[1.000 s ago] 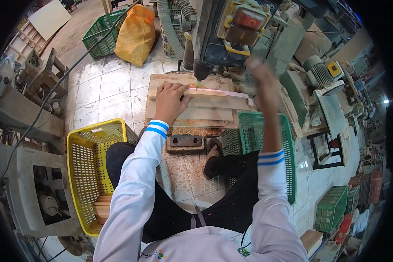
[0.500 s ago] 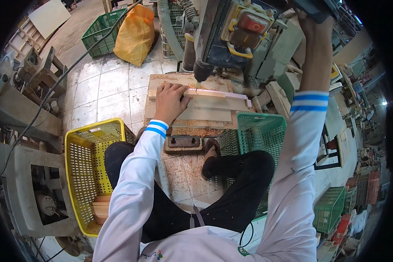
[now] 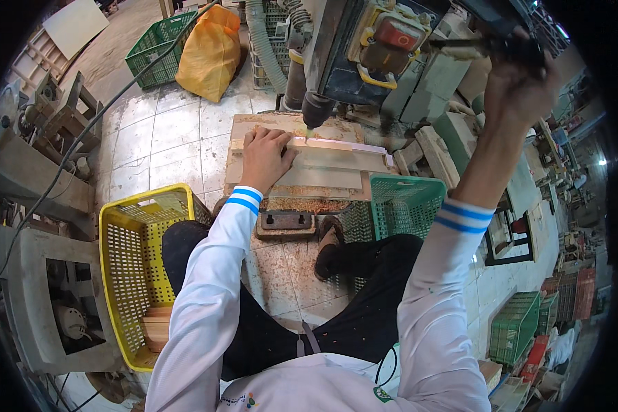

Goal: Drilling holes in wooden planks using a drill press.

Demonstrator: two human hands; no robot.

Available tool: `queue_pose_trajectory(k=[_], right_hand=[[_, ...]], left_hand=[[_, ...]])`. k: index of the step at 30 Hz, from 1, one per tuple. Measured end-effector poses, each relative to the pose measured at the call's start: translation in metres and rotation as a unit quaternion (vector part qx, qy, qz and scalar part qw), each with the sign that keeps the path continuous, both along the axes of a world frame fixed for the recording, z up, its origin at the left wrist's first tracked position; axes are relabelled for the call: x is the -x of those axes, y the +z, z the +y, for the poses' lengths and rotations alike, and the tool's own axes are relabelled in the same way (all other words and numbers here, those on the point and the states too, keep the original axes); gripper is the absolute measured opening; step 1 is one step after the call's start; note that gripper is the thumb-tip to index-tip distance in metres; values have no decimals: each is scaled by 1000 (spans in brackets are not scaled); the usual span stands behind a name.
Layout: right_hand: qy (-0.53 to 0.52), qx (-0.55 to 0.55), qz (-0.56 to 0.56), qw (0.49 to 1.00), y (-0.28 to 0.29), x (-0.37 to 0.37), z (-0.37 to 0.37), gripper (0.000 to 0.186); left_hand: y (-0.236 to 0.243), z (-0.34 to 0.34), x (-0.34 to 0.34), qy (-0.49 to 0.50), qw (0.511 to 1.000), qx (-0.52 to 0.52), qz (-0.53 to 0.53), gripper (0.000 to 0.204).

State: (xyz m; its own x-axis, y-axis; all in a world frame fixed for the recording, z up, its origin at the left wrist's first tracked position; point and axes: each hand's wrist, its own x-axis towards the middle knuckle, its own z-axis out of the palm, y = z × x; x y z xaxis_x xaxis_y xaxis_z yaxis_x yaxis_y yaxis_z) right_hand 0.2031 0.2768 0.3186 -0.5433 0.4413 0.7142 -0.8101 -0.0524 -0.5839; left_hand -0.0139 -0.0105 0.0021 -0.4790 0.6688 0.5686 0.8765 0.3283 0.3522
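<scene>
My left hand [image 3: 263, 156] presses a light wooden strip [image 3: 336, 146] against the fence on the board [image 3: 336, 180], its fingers curled over the strip's left part. Just right of that hand, the drill press chuck [image 3: 317, 108] points down, and its bit [image 3: 309, 132] is at the strip. I cannot tell whether the bit has entered the wood. Raised at the upper right, my right hand [image 3: 518, 89] is closed round the black feed handle [image 3: 525, 51] of the drill press. Motion blurs that hand somewhat. Wood shavings [image 3: 309, 206] lie along the board's near edge.
A yellow crate [image 3: 110, 275] with wooden pieces [image 3: 156, 326] stands left of my legs. The green crate [image 3: 408, 185] is at the right of the board. Behind are an orange sack [image 3: 209, 55] and another green crate [image 3: 141, 58]. A cable [image 3: 69, 161] crosses the left side.
My right hand has swung down and toward me with the feed handle, and its forearm has lowered. The left hand stays on the wooden strip. The view has shifted slightly.
</scene>
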Motion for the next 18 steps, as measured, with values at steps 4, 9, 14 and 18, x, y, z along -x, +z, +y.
queue_pose_trajectory(k=[4,9,14,18], right_hand=[[-71,-39,24,996,-47,-30,-90,43],[-329,-131,-107,929,-107,-45,-148,37],[-400,-83,-154,900,-167,-39,-162,41],[-460,-160,-176,855,-203,-35,-157,50]], left_hand=[[0,-1,0,-1,1000,2,0,33],[-2,0,1,-3,1000,10,11,34],[-1,1,-1,-6,1000,-20,13,31],[0,0,-1,-1,1000,-10,5,31]])
